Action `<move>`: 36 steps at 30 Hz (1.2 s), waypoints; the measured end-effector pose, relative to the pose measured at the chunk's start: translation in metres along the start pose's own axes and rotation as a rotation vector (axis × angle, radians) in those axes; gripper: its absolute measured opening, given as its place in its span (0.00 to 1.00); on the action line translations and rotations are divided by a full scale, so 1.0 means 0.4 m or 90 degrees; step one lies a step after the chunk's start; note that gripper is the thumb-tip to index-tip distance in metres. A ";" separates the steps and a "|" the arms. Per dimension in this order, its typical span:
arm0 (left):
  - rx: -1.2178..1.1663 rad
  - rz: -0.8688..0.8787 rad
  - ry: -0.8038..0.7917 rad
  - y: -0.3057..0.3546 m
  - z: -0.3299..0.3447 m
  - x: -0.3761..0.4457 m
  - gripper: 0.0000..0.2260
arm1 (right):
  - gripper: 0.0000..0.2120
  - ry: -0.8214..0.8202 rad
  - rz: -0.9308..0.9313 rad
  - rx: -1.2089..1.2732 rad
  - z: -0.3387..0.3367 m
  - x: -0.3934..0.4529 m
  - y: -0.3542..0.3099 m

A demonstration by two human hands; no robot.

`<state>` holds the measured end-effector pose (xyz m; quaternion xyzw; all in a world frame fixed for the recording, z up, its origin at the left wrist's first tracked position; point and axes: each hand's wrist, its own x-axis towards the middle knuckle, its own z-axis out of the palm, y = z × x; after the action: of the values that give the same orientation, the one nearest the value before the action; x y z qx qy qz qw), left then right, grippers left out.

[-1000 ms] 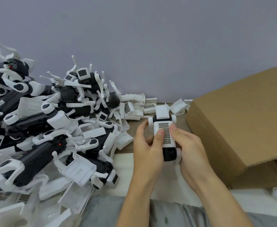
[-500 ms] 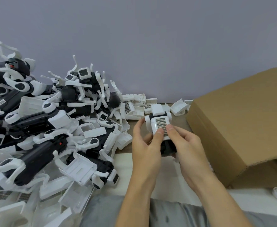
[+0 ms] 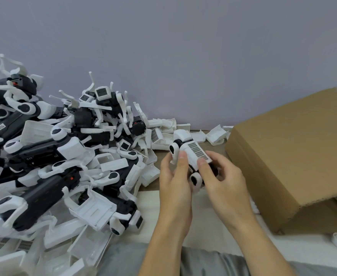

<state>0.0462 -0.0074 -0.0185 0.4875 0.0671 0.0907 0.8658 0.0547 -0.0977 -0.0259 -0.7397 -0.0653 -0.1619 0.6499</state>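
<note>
Both my hands hold one small black-and-white device (image 3: 191, 154) above the table, in the middle of the view. It has rounded white ends with black discs and a white cover with a grey grid patch on top. My left hand (image 3: 175, 176) grips its left side, thumb pressed on the white cover. My right hand (image 3: 221, 176) grips its right side, thumb on the near edge of the grid patch. The device lies tilted, its far end pointing up and left.
A big heap of black-and-white devices and loose white covers (image 3: 60, 166) fills the left. Several loose white covers (image 3: 215, 135) lie along the grey wall. A large cardboard box (image 3: 295, 152) stands at the right. A wooden table (image 3: 159, 156) and grey cloth (image 3: 128, 259) are below.
The device has been turned in my hands from pointing straight away to tilted up-left, showing a round end near my palms. Both hands have shifted slightly with it.
</note>
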 end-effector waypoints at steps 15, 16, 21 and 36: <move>0.178 0.224 0.206 0.015 -0.034 0.022 0.05 | 0.07 0.048 0.146 0.197 -0.034 0.018 -0.006; 0.134 0.199 0.180 0.019 -0.031 0.018 0.05 | 0.10 0.016 0.164 0.235 -0.038 0.018 -0.009; -0.036 0.070 0.053 0.044 -0.025 0.012 0.12 | 0.12 -0.067 0.167 0.288 -0.049 0.013 -0.016; 0.115 0.085 0.099 0.040 -0.048 0.031 0.07 | 0.09 0.010 -0.091 0.055 -0.049 0.005 -0.032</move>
<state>0.0528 0.0193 -0.0150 0.5581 0.1092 0.1791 0.8028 0.0496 -0.1151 -0.0112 -0.7033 -0.1196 -0.2109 0.6683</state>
